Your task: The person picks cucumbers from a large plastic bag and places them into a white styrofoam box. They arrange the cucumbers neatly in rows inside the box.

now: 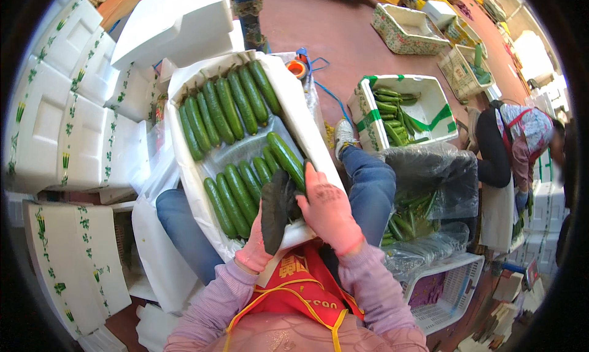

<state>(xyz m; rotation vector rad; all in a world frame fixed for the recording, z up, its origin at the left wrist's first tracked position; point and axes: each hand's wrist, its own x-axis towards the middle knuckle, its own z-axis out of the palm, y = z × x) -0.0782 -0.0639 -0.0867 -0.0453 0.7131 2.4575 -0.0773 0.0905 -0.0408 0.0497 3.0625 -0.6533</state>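
A white foam box [178,136] lined with paper stands tilted between the person's knees. Along its far side lies a row of cucumbers [218,108], and a second row [237,193] fills the near side, with clear plastic film [234,149] showing between them. My left hand [271,218], in a pink glove with a dark palm, is at the near row beside the lower end of a larger cucumber [286,159]. Gloved alike, my right hand [324,202] holds that cucumber's lower end at the box's right side. The cucumber slants over the near row.
White foam boxes [46,126] are stacked at the left. On the right are a foam box of cucumbers [414,83], a plastic-lined container [430,168] with more cucumbers and a white plastic basket [453,315]. A co-worker [524,136] bends at far right. Orange tape [296,68] lies beyond the box.
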